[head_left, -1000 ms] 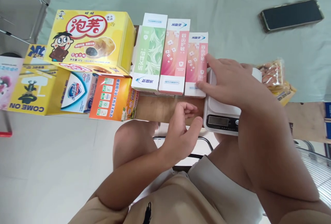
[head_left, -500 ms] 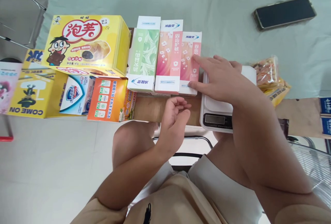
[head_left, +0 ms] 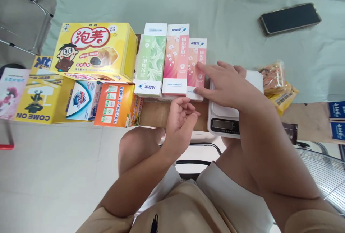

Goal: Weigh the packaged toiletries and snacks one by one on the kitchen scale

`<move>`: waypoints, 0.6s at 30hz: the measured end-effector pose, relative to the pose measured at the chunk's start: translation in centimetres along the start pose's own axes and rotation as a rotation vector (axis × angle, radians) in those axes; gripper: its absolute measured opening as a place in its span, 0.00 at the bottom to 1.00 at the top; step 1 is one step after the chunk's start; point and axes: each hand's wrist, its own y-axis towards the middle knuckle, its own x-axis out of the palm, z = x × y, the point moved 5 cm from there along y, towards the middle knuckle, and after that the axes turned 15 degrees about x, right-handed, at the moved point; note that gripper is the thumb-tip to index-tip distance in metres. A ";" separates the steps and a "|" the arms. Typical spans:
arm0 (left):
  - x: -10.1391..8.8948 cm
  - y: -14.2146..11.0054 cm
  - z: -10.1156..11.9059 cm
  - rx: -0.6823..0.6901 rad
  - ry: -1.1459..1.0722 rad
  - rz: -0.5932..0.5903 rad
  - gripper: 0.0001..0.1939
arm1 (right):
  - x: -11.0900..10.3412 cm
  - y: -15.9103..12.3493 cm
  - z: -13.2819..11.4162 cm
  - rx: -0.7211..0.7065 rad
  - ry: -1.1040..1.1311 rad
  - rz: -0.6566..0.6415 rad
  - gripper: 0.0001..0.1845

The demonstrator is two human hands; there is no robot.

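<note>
My right hand (head_left: 225, 85) reaches over a white kitchen scale (head_left: 254, 80) with its fingers spread. Its index finger and thumb touch the right part of the smaller pink toothpaste box (head_left: 192, 64). Left of that box lie a taller pink toothpaste box (head_left: 175, 60) and a green one (head_left: 151, 60), side by side in a row. My left hand (head_left: 180, 125) hovers just in front of the boxes, palm turned up, fingers loosely curled and holding nothing. The scale's dark display (head_left: 222, 124) faces me, with part of its plate hidden under my right arm.
On the left stand a yellow cream puff box (head_left: 91, 50), an orange box (head_left: 113, 105), a white and blue soap box (head_left: 82, 100) and a yellow COME ON box (head_left: 40, 96). A phone (head_left: 291, 18) lies at back right. Snack packets (head_left: 272, 77) sit beyond the scale.
The view has shifted slightly. My right hand keeps its contact with the smaller pink box, and my left hand stays nearly where it was. No object has visibly moved on the table.
</note>
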 end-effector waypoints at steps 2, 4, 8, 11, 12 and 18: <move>0.0 -0.1 0.7 0.083 0.057 -0.051 0.09 | -0.2 -0.2 -0.2 0.002 -0.002 -0.001 0.38; -0.1 -0.1 1.5 0.201 0.140 -0.078 0.03 | -0.4 -0.4 -0.5 0.005 -0.003 -0.005 0.39; -0.5 -0.2 2.3 0.327 0.231 -0.085 0.02 | -0.6 -0.5 -0.9 -0.011 0.019 -0.028 0.43; -0.6 -0.2 2.1 0.274 0.244 -0.093 0.03 | -0.5 -0.3 -0.7 0.005 0.026 -0.047 0.46; -0.5 -0.2 2.1 0.260 0.250 -0.098 0.03 | -0.5 -0.3 -0.6 0.014 0.021 -0.046 0.47; 0.0 -0.4 2.2 0.244 0.283 -0.153 0.05 | -0.3 -0.2 -0.8 0.023 -0.020 -0.063 0.46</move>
